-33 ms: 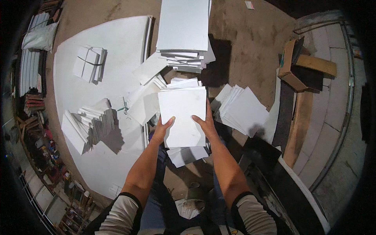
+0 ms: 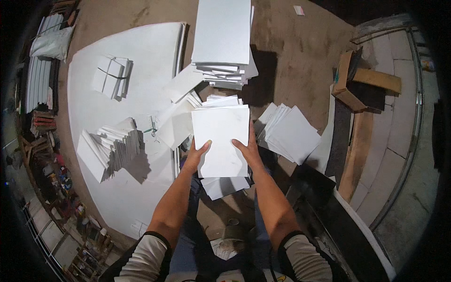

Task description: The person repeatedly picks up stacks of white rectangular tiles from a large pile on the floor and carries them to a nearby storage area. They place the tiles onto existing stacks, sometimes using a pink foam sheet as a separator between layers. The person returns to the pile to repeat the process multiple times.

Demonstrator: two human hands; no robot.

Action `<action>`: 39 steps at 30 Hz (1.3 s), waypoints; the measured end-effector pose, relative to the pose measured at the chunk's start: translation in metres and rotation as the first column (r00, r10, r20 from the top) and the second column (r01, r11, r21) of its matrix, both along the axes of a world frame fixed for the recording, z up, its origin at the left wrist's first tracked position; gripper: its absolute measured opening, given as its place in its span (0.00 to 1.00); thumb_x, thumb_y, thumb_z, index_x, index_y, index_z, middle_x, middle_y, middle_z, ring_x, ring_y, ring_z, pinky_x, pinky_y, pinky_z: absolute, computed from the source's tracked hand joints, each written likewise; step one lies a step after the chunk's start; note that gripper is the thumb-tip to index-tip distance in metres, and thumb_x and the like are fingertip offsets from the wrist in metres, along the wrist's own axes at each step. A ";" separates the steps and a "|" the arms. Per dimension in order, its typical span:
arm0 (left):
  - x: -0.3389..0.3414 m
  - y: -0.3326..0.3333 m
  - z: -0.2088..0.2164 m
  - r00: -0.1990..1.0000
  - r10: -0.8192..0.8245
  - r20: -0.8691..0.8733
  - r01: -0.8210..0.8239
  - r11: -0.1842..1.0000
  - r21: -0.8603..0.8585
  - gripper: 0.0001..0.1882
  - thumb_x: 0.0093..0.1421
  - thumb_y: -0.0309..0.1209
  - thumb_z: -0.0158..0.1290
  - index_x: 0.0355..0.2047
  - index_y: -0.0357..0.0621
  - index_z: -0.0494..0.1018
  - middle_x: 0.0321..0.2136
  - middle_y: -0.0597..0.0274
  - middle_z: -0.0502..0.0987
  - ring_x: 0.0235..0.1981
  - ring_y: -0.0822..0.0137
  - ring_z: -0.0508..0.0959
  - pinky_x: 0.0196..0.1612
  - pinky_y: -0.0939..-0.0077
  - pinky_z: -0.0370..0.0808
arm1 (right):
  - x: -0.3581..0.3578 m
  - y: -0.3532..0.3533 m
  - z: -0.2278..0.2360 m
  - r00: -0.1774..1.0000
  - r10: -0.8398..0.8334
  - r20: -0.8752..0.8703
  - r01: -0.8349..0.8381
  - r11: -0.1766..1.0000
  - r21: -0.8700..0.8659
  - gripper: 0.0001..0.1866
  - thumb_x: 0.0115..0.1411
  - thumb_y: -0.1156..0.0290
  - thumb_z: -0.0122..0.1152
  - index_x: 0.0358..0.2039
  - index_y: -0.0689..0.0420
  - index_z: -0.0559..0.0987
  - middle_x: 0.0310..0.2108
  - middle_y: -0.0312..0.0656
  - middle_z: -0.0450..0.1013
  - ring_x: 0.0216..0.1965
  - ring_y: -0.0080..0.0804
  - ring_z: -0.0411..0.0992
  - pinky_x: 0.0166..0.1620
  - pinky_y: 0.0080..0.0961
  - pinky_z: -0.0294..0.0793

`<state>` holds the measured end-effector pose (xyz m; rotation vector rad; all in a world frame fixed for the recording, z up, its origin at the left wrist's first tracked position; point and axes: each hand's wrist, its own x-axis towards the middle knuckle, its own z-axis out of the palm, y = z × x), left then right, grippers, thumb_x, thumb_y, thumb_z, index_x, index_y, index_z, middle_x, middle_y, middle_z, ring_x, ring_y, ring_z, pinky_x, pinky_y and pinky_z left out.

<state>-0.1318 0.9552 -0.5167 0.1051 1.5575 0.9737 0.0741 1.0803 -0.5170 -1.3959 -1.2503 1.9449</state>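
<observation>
My left hand and my right hand grip a stack of white rectangular sheets from its two sides. Both thumbs press on the top sheet, while the other fingers are hidden along the edges and underneath. How thick the held stack is I cannot tell. More white sheets show below its near edge, and the uneven ends of others stick out past its far edge. Straight ahead rises a taller pile of white sheets with ragged layers. To the right of my right hand, a fanned pile lies low down.
On the left spreads a large white board, bearing a strapped bundle and a leaning row of white pieces. A green-handled tool lies nearby. At right stand an open cardboard box and a long black object.
The whole view has shifted very slightly. My hands keep the same hold on the stack of sheets.
</observation>
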 end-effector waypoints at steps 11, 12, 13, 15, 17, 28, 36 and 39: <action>0.038 0.032 0.195 0.950 0.033 -0.309 0.060 0.956 0.288 0.59 0.58 0.45 0.64 0.75 0.52 0.32 0.73 0.44 0.45 0.73 0.52 0.49 0.71 0.59 0.51 | 0.041 0.035 0.187 0.973 0.208 0.097 -0.225 0.947 0.229 0.51 0.57 0.71 0.69 0.75 0.47 0.48 0.73 0.53 0.48 0.74 0.47 0.47 0.73 0.43 0.46; 0.043 0.029 0.215 0.947 0.048 -0.318 0.056 0.949 0.310 0.59 0.59 0.45 0.64 0.75 0.53 0.31 0.73 0.43 0.43 0.74 0.52 0.47 0.72 0.58 0.49 | 0.044 0.039 0.204 0.970 0.229 0.076 -0.241 0.936 0.257 0.50 0.58 0.71 0.68 0.74 0.48 0.49 0.73 0.52 0.48 0.74 0.47 0.46 0.73 0.43 0.45; 0.047 0.025 0.230 0.935 0.058 -0.349 0.056 0.950 0.308 0.58 0.60 0.44 0.63 0.75 0.53 0.31 0.74 0.43 0.41 0.74 0.52 0.46 0.72 0.58 0.48 | 0.045 0.043 0.221 0.967 0.250 0.056 -0.255 0.924 0.283 0.48 0.58 0.71 0.68 0.74 0.48 0.50 0.73 0.51 0.49 0.74 0.47 0.46 0.73 0.44 0.45; 0.057 0.010 0.265 0.907 0.082 -0.412 0.053 0.951 0.306 0.57 0.61 0.43 0.61 0.75 0.54 0.30 0.74 0.44 0.39 0.74 0.53 0.43 0.73 0.57 0.45 | 0.047 0.050 0.260 0.946 0.323 0.019 -0.311 0.893 0.325 0.46 0.59 0.71 0.66 0.74 0.47 0.52 0.73 0.50 0.49 0.74 0.47 0.46 0.73 0.44 0.45; 0.072 0.003 0.303 0.911 0.106 -0.399 0.031 0.946 0.323 0.56 0.61 0.43 0.60 0.75 0.54 0.30 0.74 0.43 0.37 0.75 0.52 0.41 0.73 0.56 0.43 | 0.055 0.057 0.295 0.928 0.372 0.022 -0.358 0.873 0.330 0.44 0.60 0.71 0.65 0.73 0.46 0.54 0.73 0.50 0.50 0.73 0.47 0.47 0.73 0.44 0.46; 0.108 -0.124 0.449 0.785 0.504 -0.360 -0.335 0.835 0.437 0.46 0.63 0.40 0.59 0.75 0.65 0.43 0.72 0.43 0.44 0.73 0.50 0.46 0.71 0.53 0.50 | 0.018 -0.028 0.455 0.789 0.610 -0.065 -0.543 0.743 0.391 0.43 0.61 0.73 0.63 0.73 0.45 0.54 0.72 0.50 0.51 0.73 0.45 0.48 0.72 0.40 0.47; 0.113 -0.303 0.491 0.650 0.595 -0.473 -0.368 0.791 0.489 0.47 0.66 0.38 0.55 0.75 0.64 0.36 0.74 0.48 0.43 0.74 0.53 0.45 0.73 0.54 0.44 | -0.025 -0.192 0.520 0.643 0.711 -0.287 -0.672 0.702 0.234 0.45 0.58 0.81 0.61 0.73 0.44 0.52 0.74 0.46 0.44 0.74 0.40 0.43 0.71 0.37 0.50; 0.129 -0.392 0.533 0.584 0.634 -0.507 -0.475 0.774 0.420 0.46 0.67 0.41 0.54 0.75 0.63 0.36 0.74 0.47 0.42 0.74 0.53 0.42 0.73 0.54 0.41 | -0.042 -0.275 0.530 0.541 0.815 -0.209 -0.765 0.580 0.279 0.46 0.59 0.79 0.62 0.73 0.42 0.51 0.74 0.49 0.45 0.75 0.42 0.43 0.71 0.38 0.49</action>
